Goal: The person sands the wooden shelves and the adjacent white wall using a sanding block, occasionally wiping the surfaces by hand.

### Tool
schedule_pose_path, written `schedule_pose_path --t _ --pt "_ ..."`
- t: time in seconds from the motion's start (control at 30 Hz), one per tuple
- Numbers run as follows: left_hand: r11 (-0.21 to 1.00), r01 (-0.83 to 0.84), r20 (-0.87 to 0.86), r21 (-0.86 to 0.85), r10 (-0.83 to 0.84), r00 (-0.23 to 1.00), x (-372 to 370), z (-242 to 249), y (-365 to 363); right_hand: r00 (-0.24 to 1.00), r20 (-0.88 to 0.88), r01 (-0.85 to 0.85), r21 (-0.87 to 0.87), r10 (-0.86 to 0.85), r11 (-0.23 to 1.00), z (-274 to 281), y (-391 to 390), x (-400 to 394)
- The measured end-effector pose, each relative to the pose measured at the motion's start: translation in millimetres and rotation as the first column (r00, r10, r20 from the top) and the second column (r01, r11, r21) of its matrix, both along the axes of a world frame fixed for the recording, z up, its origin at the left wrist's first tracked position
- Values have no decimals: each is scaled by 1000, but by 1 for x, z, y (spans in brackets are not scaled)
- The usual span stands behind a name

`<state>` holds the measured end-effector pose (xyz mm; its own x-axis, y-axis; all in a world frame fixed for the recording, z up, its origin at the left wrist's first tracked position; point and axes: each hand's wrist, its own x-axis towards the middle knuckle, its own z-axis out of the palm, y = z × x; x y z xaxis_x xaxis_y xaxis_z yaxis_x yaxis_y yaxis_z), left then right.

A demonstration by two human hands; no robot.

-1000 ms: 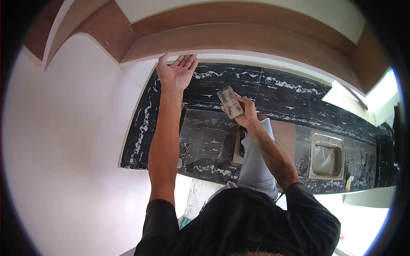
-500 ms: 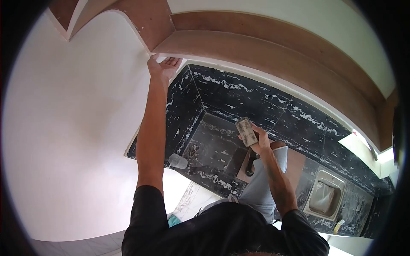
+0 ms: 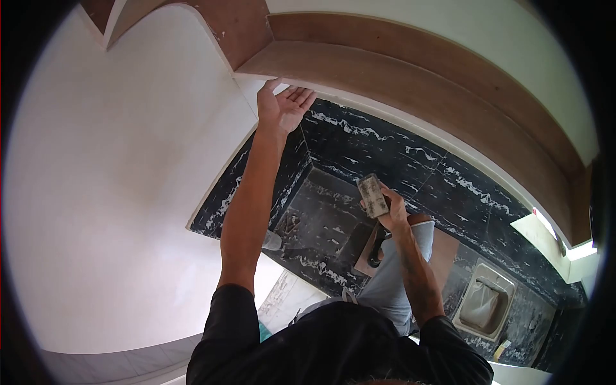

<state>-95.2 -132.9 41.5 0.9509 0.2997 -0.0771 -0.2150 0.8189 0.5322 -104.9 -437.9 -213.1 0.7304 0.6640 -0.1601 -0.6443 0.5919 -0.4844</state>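
Note:
My left hand point(image 3: 285, 108) is raised at the lower edge of a brown cabinet shelf point(image 3: 359, 67), palm up, its fingers apart and touching or close to the white edge. In my right hand point(image 3: 393, 208) is a worn, dusty rectangular block point(image 3: 373, 196), its flat face turned up, held over the dark counter. My bent knee in grey trousers is just below this hand, on a brown board point(image 3: 444, 253) lying on the counter.
Black marbled tiles point(image 3: 359, 138) line the wall. A clear plastic container point(image 3: 272, 240) stands on the counter near my left forearm. At the right is a steel sink point(image 3: 460, 316) with a yellow-white item point(image 3: 502, 350) beside it. A white wall point(image 3: 128, 192) fills the left.
My left hand has moved right along the shelf's edge, and the palm shows more. My right hand still holds the block in nearly the same place. The view has shifted slightly.

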Motion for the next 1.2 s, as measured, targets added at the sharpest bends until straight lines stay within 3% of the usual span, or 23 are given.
schedule_pose_path --t 0.73,1.2 --pt "996 -84 -33 -42 83 996 -11 -3 9 1000 6 -29 -9 29 1000 1 2 -1" --pt "998 -50 -33 -40 49 998 -9 -3 8 999 15 -47 31 47 998 0 10 -5"
